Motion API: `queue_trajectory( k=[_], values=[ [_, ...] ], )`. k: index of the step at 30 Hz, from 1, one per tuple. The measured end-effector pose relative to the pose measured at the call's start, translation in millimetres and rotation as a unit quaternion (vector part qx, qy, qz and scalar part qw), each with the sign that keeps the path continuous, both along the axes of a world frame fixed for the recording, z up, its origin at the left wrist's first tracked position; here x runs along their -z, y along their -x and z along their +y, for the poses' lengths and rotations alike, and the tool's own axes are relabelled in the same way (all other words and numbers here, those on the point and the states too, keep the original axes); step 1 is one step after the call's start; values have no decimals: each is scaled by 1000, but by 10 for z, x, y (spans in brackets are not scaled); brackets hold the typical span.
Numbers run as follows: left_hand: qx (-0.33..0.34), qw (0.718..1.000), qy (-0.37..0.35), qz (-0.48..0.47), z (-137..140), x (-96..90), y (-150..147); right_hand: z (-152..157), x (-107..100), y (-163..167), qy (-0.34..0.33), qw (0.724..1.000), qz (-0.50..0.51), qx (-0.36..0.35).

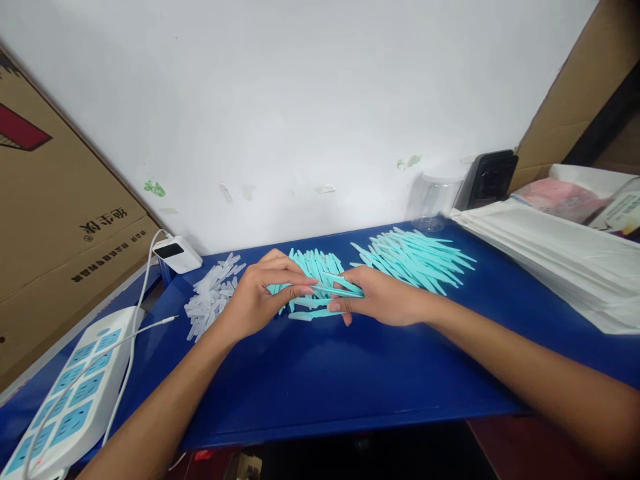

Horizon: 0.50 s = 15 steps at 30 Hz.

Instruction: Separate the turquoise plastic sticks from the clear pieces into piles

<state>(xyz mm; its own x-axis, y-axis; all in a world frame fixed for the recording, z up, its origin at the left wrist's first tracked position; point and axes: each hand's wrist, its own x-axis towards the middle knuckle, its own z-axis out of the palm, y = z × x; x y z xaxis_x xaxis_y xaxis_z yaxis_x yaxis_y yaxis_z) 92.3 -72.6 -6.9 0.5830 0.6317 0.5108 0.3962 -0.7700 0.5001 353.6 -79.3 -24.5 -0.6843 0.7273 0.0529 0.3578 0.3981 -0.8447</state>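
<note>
Above the table (350,380), between its front and back edges, the right hand (385,297) grips several slim turquoise strips (313,303), long axes roughly along the front edge, pointing left toward the left hand (267,293), which pinches one.

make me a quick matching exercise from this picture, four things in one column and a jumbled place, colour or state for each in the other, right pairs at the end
Column 1
1. translucent pieces
2. power strip
3. clear container
4. right hand

Column 2
A. white and blue
B. holding teal sticks
C. in a loose heap to the left of the left hand
D. upright near the wall

Pairs: 1-C, 2-A, 3-D, 4-B
</note>
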Motion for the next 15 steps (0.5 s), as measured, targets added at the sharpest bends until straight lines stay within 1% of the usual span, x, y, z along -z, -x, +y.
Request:
queue_trajectory(
  k=[2,3,5,6,7,9,11,13,15],
  values=[
    [-32,999,-8,-14,15,-46,24,-1,-20,-3,-5,1000,9,-2],
    [-58,998,-14,-24,36,-77,62,5,-25,-13,-12,1000,13,2],
    [-128,991,-31,-26,116,-143,208,33,-24,-53,-32,999,15,23],
    [-169,985,-41,-8,180,-168,319,54,-18,-79,-44,998,12,41],
    [-208,976,-49,27,257,-182,451,78,-9,-108,-53,997,7,63],
    [-247,957,-41,146,439,-173,754,127,15,-160,-63,992,-8,105],
    [-270,931,-1,244,618,-117,1046,174,44,-194,-71,987,-20,142],
    [-283,914,44,288,751,-38,1265,211,78,-205,-91,980,-30,174],
    [-297,901,75,306,824,36,1384,239,112,-198,-115,972,-50,198]
  ],
)
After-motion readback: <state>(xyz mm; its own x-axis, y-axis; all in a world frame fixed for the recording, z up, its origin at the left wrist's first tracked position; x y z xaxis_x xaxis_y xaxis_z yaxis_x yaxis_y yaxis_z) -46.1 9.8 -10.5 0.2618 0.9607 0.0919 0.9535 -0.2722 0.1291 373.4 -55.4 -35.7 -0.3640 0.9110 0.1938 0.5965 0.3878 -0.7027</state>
